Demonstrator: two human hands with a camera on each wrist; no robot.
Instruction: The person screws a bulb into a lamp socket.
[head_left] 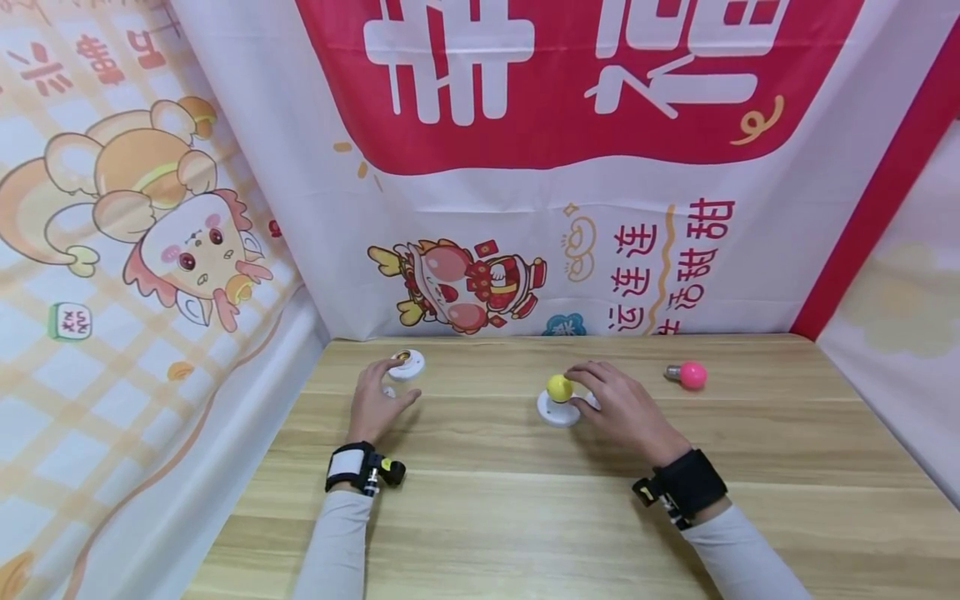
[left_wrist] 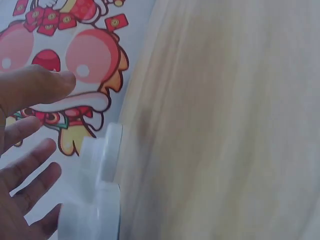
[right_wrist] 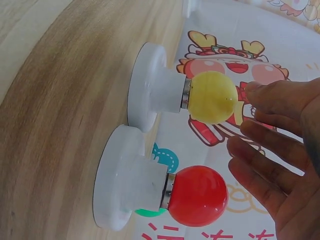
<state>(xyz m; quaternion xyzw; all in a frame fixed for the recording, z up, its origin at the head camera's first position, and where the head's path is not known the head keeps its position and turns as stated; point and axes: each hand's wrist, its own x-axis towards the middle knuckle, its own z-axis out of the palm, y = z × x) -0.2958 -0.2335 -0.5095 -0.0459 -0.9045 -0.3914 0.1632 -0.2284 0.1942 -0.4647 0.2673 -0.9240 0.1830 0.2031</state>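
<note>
My left hand [head_left: 375, 404] has its fingers spread beside two white lamp sockets at the table's left. The farther socket [head_left: 408, 367] shows a brass-coloured inside; the nearer one [left_wrist: 92, 217] is mostly covered by the hand in the head view. At the middle right, a yellow bulb [head_left: 558, 387] sits upright in a white socket [head_left: 557, 412]. Around its side reaches my right hand [head_left: 618, 408], fingers loosely extended, with a small gap to the bulb in the right wrist view. Beside it, a red bulb [right_wrist: 198, 196] stands in another socket [right_wrist: 117, 180], which the right hand hides from the head camera.
A pink bulb [head_left: 692, 375] with a metal screw base lies on its side at the right back of the wooden table [head_left: 480, 517]. A printed cloth [head_left: 465, 200] hangs along the table's back edge, and another patterned cloth [head_left: 150, 375] hangs at the left.
</note>
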